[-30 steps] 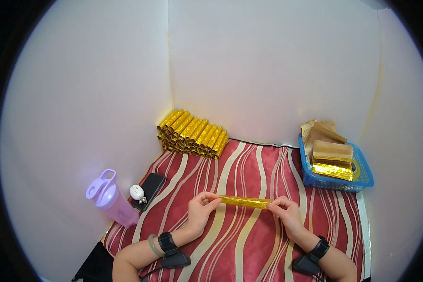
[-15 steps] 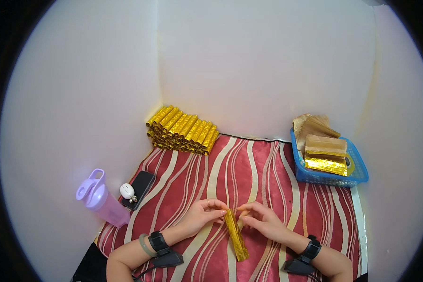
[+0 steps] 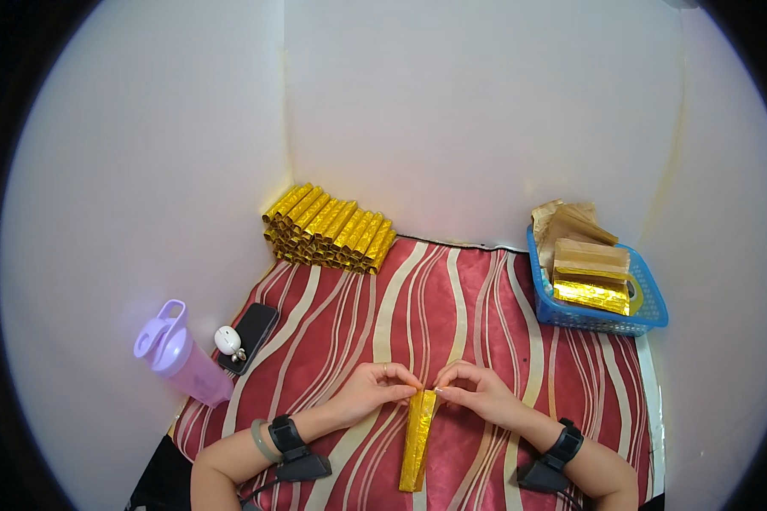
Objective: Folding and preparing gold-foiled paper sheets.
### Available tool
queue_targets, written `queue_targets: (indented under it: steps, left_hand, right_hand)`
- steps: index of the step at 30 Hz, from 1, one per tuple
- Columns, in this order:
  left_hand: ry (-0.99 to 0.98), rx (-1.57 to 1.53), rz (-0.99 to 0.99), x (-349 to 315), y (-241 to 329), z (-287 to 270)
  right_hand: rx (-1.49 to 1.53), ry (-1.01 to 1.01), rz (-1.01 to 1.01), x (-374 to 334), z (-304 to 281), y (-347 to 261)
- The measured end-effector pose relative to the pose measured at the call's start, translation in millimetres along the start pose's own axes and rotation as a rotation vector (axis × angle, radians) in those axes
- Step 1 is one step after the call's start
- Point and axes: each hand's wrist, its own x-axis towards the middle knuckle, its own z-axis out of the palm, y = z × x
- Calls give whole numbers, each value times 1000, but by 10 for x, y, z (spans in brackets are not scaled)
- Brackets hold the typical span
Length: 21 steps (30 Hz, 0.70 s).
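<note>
We have our left hand (image 3: pixel 382 393) and right hand (image 3: pixel 482 397) close together over the near half of the cloth-covered worktop (image 3: pixel 484 298), each pinching one side of the far end of a gold strip (image 3: pixel 417 444) between thumb and fingertips. The strip points toward the near edge, about midway between the left and right edges; whether its lower end rests on the surface, we cannot tell. We judge the step in hand to be folding or shaping this piece, only partly done, since it looks flatter than the hollow gold tubes (image 3: pixel 331 228) stacked at the far left corner. As we read it, the next move calls for a light, even pinch from both hands, bringing the long sides together without crumpling them. More gold and brown paper (image 3: pixel 592 255) sits in the blue basket (image 3: pixel 654 300) at the far right corner.
</note>
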Motion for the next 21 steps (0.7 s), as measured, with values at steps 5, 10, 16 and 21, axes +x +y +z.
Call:
queue_targets:
  steps: [5,10,16,21]
  left_hand:
    - [-47,-15,26,-5,-17,-1]
    - [-54,-14,35,-5,-1,15]
    - [-78,-19,31,-8,-16,6]
    - [-95,-48,-10,-16,-8,16]
  right_hand:
    - [115,-90,11,20,18,-23]
    - [166,-128,49,20,6,3]
    - [78,-174,23,40,6,6]
    - [27,-204,29,24,-8,-41]
